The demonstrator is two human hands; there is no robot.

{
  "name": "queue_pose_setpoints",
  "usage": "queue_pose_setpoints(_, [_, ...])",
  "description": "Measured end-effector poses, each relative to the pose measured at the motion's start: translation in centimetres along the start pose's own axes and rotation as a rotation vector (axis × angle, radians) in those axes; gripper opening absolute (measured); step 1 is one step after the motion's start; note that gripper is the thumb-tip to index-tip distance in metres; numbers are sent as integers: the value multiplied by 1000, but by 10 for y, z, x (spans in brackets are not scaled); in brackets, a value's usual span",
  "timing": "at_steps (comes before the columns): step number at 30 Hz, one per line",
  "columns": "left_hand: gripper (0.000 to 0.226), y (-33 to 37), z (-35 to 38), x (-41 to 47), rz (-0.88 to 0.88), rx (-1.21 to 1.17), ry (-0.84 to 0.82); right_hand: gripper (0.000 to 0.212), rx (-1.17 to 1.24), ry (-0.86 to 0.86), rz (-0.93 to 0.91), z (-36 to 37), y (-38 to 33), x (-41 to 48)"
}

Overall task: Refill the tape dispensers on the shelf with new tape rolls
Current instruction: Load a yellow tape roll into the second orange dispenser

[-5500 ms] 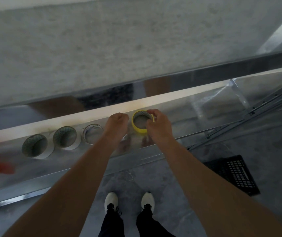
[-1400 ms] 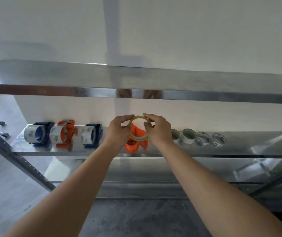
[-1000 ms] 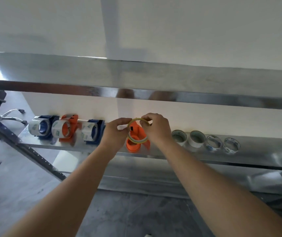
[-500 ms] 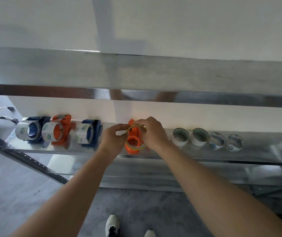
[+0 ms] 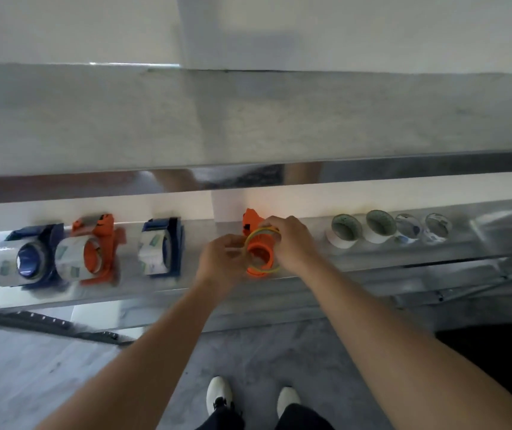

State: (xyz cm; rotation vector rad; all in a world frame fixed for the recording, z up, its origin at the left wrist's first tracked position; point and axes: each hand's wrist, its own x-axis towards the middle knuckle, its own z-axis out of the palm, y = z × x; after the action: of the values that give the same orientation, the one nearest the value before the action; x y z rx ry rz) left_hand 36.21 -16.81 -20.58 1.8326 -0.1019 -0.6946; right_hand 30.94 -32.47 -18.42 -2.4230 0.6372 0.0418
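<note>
An orange tape dispenser (image 5: 259,254) with a bare hub stands on the metal shelf (image 5: 192,240). A thin yellow tape roll (image 5: 250,238) rings the dispenser's hub. My left hand (image 5: 222,262) pinches the roll's left side and my right hand (image 5: 292,243) grips its top right edge. Left along the shelf stand three loaded dispensers: a blue one (image 5: 28,260), an orange one (image 5: 93,249) and another blue one (image 5: 160,246). Several spare tape rolls (image 5: 344,229) lie in a row to the right.
An upper metal shelf (image 5: 248,119) overhangs the dispensers. A lower shelf edge (image 5: 279,302) juts toward me. A black plastic crate (image 5: 502,358) sits on the floor at right, and my shoes (image 5: 220,398) stand on the grey floor below.
I lifted the yellow roll from the lower shelf, brought it up to the orange dispenser, and lowered it over the hub. The camera has tilted down, showing my shoes.
</note>
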Motion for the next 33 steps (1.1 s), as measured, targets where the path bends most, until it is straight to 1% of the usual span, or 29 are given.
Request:
queue_pose_setpoints(2, [44, -10, -1, 6, -18, -23, -22, 36, -6, -1, 29, 8, 5, 2])
queue_pose_setpoints(5, [40, -21, 2, 13, -53, -41, -15, 33, -45, 20, 38, 21, 13, 4])
queue_pose_setpoints(8, [39, -28, 7, 17, -71, -75, 2, 30, -57, 5, 24, 29, 20, 6])
queue_pose_setpoints(10, [48, -31, 12, 20, -78, -103, 18, 38, -101, -27, -19, 29, 25, 9])
queue_pose_setpoints(12, [56, -32, 17, 24, -95, -138, 23, 54, -173, -97, -93, 27, 28, 12])
queue_pose_setpoints(13, [51, -31, 18, 26, -103, -133, 26, 59, -184, -121, -119, 28, 30, 14])
queue_pose_setpoints(14, [41, -31, 19, 29, -112, -125, 32, 61, -175, -134, -129, 28, 30, 17])
queue_pose_setpoints(16, [27, -33, 20, 34, -126, -129, 60, 63, -146, -129, -136, 30, 32, 22])
queue_pose_setpoints(18, [24, -37, 21, 39, -121, -106, 81, 60, -137, -118, -148, 31, 32, 27])
queue_pose_setpoints(23, [21, -50, 22, 45, -134, -116, 74, 42, -144, -127, -170, 33, 33, 33])
queue_pose_setpoints(26, [17, -53, 22, 43, -128, -144, 85, 42, -149, -153, -161, 34, 36, 37])
queue_pose_setpoints(30, [20, -55, 23, 43, -126, -168, 109, 43, -155, -137, -169, 35, 35, 43])
queue_pose_setpoints(33, [16, -57, 23, 45, -118, -170, 130, 42, -165, -149, -171, 38, 35, 45])
